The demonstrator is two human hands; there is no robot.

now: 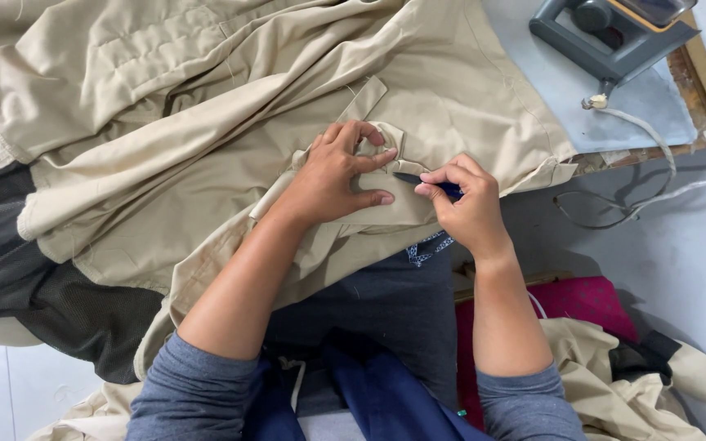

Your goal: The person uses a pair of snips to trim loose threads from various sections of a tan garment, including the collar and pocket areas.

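Note:
A large beige garment point(206, 114) is spread over the work surface and my lap. My left hand point(335, 173) presses down on a folded strip of the beige fabric, fingers spread around a small fold. My right hand point(469, 208) pinches a small dark blue cutting tool point(428, 183), its pointed tip aimed left at the fabric just beside my left fingertips. Both hands sit close together at the garment's lower right part.
A grey iron point(610, 33) rests on a padded board point(647, 106) at the top right, its white cord point(655, 143) trailing off the edge. Black mesh fabric point(34, 278) lies at the left. A magenta cloth point(582, 298) and more beige cloth point(614, 384) lie at the lower right.

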